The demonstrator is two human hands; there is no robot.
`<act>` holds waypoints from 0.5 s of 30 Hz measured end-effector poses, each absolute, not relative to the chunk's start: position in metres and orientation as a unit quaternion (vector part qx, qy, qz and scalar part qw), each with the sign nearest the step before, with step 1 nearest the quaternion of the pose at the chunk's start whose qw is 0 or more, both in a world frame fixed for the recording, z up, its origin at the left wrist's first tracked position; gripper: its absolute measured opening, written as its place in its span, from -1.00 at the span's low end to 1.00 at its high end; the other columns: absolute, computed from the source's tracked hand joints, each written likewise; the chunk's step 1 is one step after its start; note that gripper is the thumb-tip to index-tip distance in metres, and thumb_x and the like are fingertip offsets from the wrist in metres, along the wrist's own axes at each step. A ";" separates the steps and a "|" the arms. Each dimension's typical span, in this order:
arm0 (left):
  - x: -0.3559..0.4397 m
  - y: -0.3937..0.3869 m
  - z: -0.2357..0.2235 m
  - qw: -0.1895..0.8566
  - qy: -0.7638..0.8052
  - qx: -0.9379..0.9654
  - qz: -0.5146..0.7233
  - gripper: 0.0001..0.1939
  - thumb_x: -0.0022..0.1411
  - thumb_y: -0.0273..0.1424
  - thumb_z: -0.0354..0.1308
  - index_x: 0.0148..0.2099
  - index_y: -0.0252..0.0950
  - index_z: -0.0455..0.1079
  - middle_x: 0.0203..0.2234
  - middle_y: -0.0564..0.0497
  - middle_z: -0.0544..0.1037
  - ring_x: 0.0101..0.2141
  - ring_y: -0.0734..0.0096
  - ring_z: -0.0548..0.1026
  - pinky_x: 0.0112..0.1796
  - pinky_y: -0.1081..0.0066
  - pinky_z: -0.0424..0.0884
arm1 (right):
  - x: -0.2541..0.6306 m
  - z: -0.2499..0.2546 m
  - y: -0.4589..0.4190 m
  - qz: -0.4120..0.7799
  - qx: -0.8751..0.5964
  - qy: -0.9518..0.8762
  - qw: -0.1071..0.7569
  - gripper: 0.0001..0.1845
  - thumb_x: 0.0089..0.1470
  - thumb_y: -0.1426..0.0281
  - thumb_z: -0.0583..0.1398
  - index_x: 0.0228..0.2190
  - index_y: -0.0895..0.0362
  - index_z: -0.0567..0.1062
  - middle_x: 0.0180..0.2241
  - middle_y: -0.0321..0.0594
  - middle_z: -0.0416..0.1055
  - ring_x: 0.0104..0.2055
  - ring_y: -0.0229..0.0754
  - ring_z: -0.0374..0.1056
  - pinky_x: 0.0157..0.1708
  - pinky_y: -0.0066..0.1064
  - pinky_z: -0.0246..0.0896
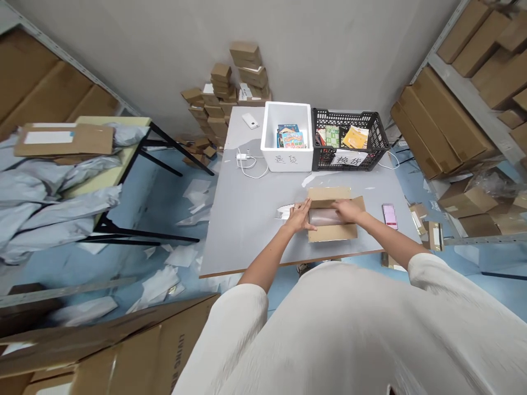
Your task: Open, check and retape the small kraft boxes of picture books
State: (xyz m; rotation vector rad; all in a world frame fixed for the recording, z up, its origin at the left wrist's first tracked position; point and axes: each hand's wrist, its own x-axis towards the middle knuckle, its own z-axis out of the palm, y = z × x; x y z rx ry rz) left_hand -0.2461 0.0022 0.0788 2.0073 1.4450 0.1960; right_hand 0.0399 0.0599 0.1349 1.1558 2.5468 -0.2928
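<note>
An open cardboard box lies on the grey table, its flaps folded outward. Inside it is a pale, pinkish item in clear plastic wrap; what is in the wrap cannot be made out. My left hand grips the box at its left end, thumb and fingers at the edge. Reaching in from the right, my right hand has its fingers curled on the wrapped item, with the fingertips partly hidden. A white printed sheet or pouch lies just left of my left hand.
Behind the box stand a white foam bin and a black plastic crate, both holding colourful booklets or packets. A pink-screened phone lies right, a white charger left. Grey parcels cover a side table. Stacked boxes line the wall.
</note>
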 end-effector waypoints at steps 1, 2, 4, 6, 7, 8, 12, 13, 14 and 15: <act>-0.246 0.002 0.080 0.326 0.550 0.765 0.075 0.60 -0.05 0.26 0.53 0.70 -0.06 -0.41 0.65 -0.26 -0.17 0.49 -0.41 0.06 0.37 -0.12 0.06 | 0.028 0.128 0.062 -0.125 0.377 0.897 0.192 -0.54 0.31 0.46 0.21 0.20 0.13 0.58 0.11 0.11 0.54 0.11 0.14 0.47 0.09 -0.17 0.31; -0.245 0.002 0.080 0.327 0.549 0.766 0.073 0.60 -0.06 0.25 0.54 0.70 -0.07 -0.41 0.65 -0.27 -0.17 0.50 -0.41 0.05 0.38 -0.13 0.05 | 0.017 0.120 0.065 -0.137 0.353 0.900 0.213 -0.54 0.30 0.45 0.23 0.19 0.13 0.60 0.10 0.10 0.55 0.09 0.13 0.50 0.05 -0.20 0.34; -0.244 0.003 0.082 0.328 0.548 0.767 0.066 0.60 -0.05 0.23 0.55 0.70 -0.09 -0.40 0.65 -0.29 -0.18 0.50 -0.41 0.04 0.39 -0.15 0.04 | 0.001 0.102 0.068 -0.139 0.322 0.905 0.240 -0.55 0.28 0.46 0.26 0.18 0.12 0.61 0.08 0.10 0.57 0.08 0.13 0.53 0.02 -0.21 0.37; -0.242 0.002 0.084 0.325 0.550 0.767 0.059 0.60 -0.05 0.21 0.55 0.70 -0.11 -0.39 0.64 -0.32 -0.17 0.51 -0.42 0.03 0.40 -0.18 0.02 | -0.010 0.083 0.072 -0.123 0.292 0.916 0.247 -0.53 0.26 0.47 0.28 0.18 0.10 0.60 0.10 0.09 0.57 0.09 0.12 0.53 0.07 -0.20 0.38; -0.242 0.002 0.084 0.325 0.552 0.766 0.055 0.60 -0.05 0.20 0.56 0.70 -0.12 -0.39 0.64 -0.32 -0.17 0.51 -0.43 0.03 0.39 -0.20 0.02 | -0.013 0.073 0.073 -0.114 0.276 0.921 0.251 -0.52 0.25 0.46 0.30 0.19 0.10 0.59 0.11 0.10 0.56 0.10 0.12 0.52 0.10 -0.19 0.38; -0.241 0.001 0.085 0.324 0.554 0.765 0.054 0.61 -0.07 0.19 0.57 0.70 -0.13 -0.38 0.64 -0.33 -0.16 0.50 -0.43 0.05 0.39 -0.19 0.05 | -0.017 0.064 0.074 -0.104 0.260 0.926 0.254 -0.49 0.23 0.44 0.32 0.20 0.11 0.58 0.14 0.11 0.55 0.12 0.13 0.51 0.13 -0.17 0.38; -0.239 -0.003 0.087 0.327 0.558 0.761 0.058 0.60 -0.06 0.22 0.55 0.70 -0.12 -0.37 0.64 -0.31 -0.15 0.49 -0.44 0.06 0.38 -0.20 0.10 | -0.028 0.033 0.079 -0.075 0.185 0.945 0.260 -0.34 0.14 0.38 0.40 0.27 0.13 0.53 0.26 0.18 0.45 0.22 0.17 0.45 0.21 -0.12 0.37; -0.238 -0.003 0.087 0.329 0.558 0.760 0.057 0.60 -0.06 0.24 0.55 0.70 -0.11 -0.38 0.64 -0.30 -0.16 0.49 -0.44 0.06 0.38 -0.21 0.10 | -0.031 0.026 0.079 -0.070 0.166 0.949 0.260 -0.32 0.12 0.38 0.40 0.27 0.13 0.53 0.29 0.18 0.43 0.24 0.17 0.43 0.23 -0.11 0.35; -0.238 -0.004 0.087 0.331 0.559 0.758 0.055 0.61 -0.06 0.25 0.54 0.70 -0.10 -0.39 0.65 -0.29 -0.16 0.49 -0.44 0.06 0.38 -0.22 0.10 | -0.034 0.021 0.079 -0.066 0.153 0.951 0.261 -0.32 0.12 0.38 0.40 0.27 0.13 0.53 0.30 0.17 0.43 0.26 0.17 0.41 0.24 -0.11 0.34; -0.238 -0.004 0.087 0.333 0.560 0.757 0.053 0.61 -0.06 0.25 0.54 0.70 -0.08 -0.40 0.65 -0.27 -0.17 0.49 -0.44 0.06 0.38 -0.23 0.10 | -0.036 0.016 0.078 -0.064 0.146 0.951 0.265 -0.33 0.11 0.39 0.41 0.26 0.13 0.54 0.30 0.16 0.45 0.26 0.17 0.40 0.25 -0.11 0.33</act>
